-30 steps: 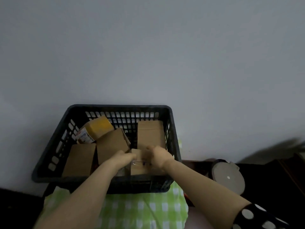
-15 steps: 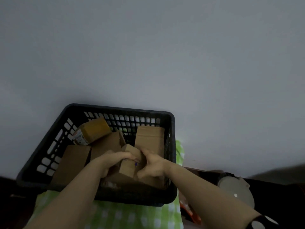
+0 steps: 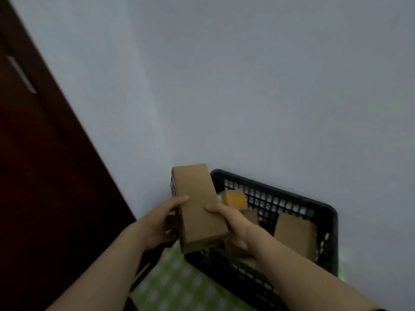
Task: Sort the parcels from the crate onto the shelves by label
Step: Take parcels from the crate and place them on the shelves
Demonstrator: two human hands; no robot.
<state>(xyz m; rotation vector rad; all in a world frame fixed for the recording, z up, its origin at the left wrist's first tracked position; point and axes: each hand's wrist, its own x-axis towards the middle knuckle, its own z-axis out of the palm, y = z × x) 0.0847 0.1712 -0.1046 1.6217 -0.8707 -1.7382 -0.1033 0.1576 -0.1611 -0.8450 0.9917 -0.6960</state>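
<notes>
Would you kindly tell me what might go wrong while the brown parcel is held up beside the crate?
1. The brown parcel is gripped only along its lower half by the left hand and right hand; it might slip and fall onto the rim of the crate or the yellow parcel.
2. Its facing side is plain and print shows only on its blurred left edge, so the label might be misread.

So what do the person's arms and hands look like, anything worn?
Left hand and right hand are ungloved, with no watch or bracelet at either wrist. Both forearms are uncovered as far as the picture reaches. A dark sliver at the bottom edge by the right arm may be a sleeve.
</notes>
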